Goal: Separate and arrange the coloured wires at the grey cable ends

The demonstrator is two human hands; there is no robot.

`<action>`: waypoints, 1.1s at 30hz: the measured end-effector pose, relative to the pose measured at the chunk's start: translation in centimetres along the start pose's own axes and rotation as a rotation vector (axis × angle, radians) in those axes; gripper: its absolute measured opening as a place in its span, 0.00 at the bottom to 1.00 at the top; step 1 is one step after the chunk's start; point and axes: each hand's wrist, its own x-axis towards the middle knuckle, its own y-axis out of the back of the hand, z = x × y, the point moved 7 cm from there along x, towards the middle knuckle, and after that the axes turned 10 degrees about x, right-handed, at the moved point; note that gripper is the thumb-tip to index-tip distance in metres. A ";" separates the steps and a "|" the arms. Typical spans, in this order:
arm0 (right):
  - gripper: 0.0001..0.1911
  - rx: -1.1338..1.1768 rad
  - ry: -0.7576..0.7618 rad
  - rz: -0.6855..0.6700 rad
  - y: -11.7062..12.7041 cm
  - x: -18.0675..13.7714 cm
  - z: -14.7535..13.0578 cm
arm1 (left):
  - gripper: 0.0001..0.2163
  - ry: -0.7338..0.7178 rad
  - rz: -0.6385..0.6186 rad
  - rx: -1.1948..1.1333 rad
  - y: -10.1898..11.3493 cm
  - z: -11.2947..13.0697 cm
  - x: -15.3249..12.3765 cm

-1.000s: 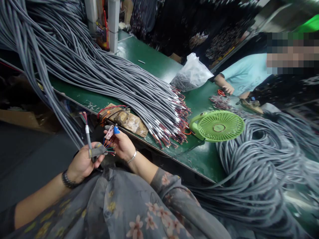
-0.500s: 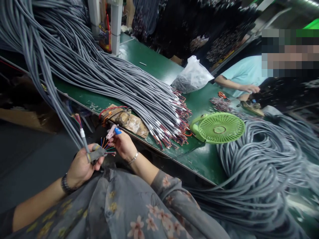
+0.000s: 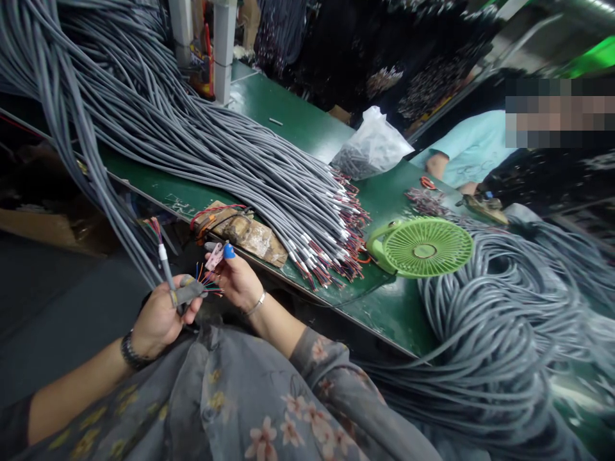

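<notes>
My left hand [image 3: 157, 320] is closed around the end of a grey cable [image 3: 166, 269], a dull grey wrap covering its thumb. Thin coloured wires [image 3: 205, 285] fan out from that grip toward the right. Close beside them is my right hand [image 3: 237, 282], with fingers curled at the wire tips and a blue cover [image 3: 229, 250] on the thumb. A pinkish spotted piece [image 3: 214, 257] shows at its fingers; whether it is wrapped on or held is unclear. Another cable end with a white sleeve [image 3: 162, 250] sticks up behind my left hand.
A thick bundle of grey cables [image 3: 230, 150] lies across the green table [image 3: 379, 314]. At its near edge is a taped cardboard piece [image 3: 262, 243]. A green fan [image 3: 425, 250], a plastic bag [image 3: 372, 147] and coiled cables [image 3: 490, 320] lie rightward. A co-worker [image 3: 475, 141] sits across.
My right thumb and the pinkish piece have tilted slightly upright beside the wires. My left hand keeps its grip, shifted a little right. The co-worker's forearm has drawn back.
</notes>
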 end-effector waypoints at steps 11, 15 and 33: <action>0.29 -0.019 -0.080 -0.051 -0.6 -0.4 -0.1 | 0.17 -0.007 -0.011 0.022 0.1 -0.1 -0.6; 0.23 -0.046 -0.026 -0.051 -0.6 -0.5 -0.5 | 0.17 -0.028 0.040 0.004 0.3 0.3 -1.3; 0.21 0.012 -0.028 0.021 -0.3 0.3 0.0 | 0.16 -0.060 0.040 -0.013 -0.4 0.8 -0.5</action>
